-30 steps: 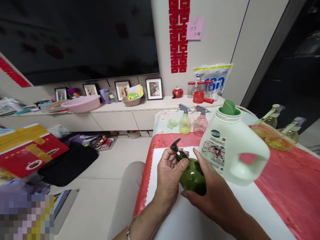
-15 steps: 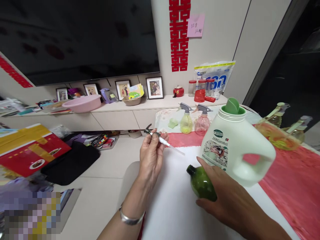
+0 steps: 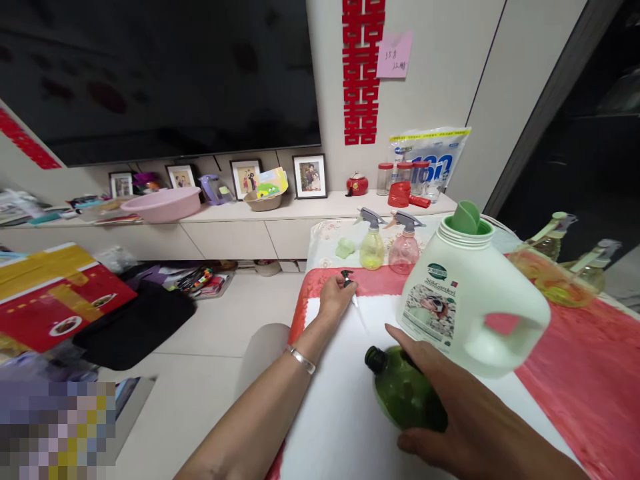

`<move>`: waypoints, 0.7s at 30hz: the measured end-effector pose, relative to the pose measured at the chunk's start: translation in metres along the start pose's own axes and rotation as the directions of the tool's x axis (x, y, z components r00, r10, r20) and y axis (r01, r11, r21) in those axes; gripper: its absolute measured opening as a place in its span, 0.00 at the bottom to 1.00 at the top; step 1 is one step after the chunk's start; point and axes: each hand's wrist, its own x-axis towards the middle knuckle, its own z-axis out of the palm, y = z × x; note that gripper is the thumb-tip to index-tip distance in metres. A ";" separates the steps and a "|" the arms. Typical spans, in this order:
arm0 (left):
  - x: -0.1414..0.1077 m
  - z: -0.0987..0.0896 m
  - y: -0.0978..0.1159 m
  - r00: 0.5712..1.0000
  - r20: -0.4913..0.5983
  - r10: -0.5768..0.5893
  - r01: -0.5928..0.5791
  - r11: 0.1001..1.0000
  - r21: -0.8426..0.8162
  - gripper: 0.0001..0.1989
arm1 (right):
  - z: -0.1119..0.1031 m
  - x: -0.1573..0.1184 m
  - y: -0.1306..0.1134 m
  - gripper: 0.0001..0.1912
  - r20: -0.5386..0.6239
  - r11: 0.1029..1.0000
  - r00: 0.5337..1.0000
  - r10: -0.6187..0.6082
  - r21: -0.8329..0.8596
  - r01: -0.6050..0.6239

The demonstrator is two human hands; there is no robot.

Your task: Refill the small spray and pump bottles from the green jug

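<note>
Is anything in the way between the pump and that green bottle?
Nothing visible: only white surface shows between the pump in the left hand and the green bottle in the right hand. The jug stands to one side.

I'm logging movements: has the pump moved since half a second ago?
Yes: the pump, in the left hand, moved rightward, closer to the yellow spray bottle.

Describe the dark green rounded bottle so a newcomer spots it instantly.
Find the large pale green plastic jug. Just nearer the camera, the person's right hand holds the rounded, shiny dark green bottle. Unlike the translucent yellow spray bottle and translucent pink spray bottle beyond, its neck carries no sprayer.
</note>
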 end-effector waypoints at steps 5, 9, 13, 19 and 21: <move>-0.033 -0.027 0.010 0.984 0.138 0.112 -0.111 0.994 -0.010 0.18 | 0.001 0.016 0.006 0.56 -0.129 0.981 0.992 -0.008 0.192 0.033; -0.088 -0.051 0.018 0.765 0.577 0.286 -0.089 0.935 -0.345 0.27 | 0.012 0.025 0.006 0.56 -0.253 0.940 0.967 -0.004 0.329 0.090; -0.125 -0.054 0.022 0.658 0.703 0.268 0.111 0.890 -0.443 0.49 | 0.028 0.029 0.008 0.52 -0.341 0.922 0.928 -0.153 0.288 0.258; -0.128 -0.050 0.013 0.811 0.519 0.270 -0.049 0.915 -0.400 0.43 | 0.017 0.013 0.010 0.33 -0.457 0.894 0.768 -0.448 -0.232 0.384; -0.127 -0.052 0.006 0.856 0.438 0.274 -0.151 0.943 -0.297 0.43 | 0.000 -0.001 0.006 0.25 -0.608 0.885 0.644 -0.464 -0.345 0.312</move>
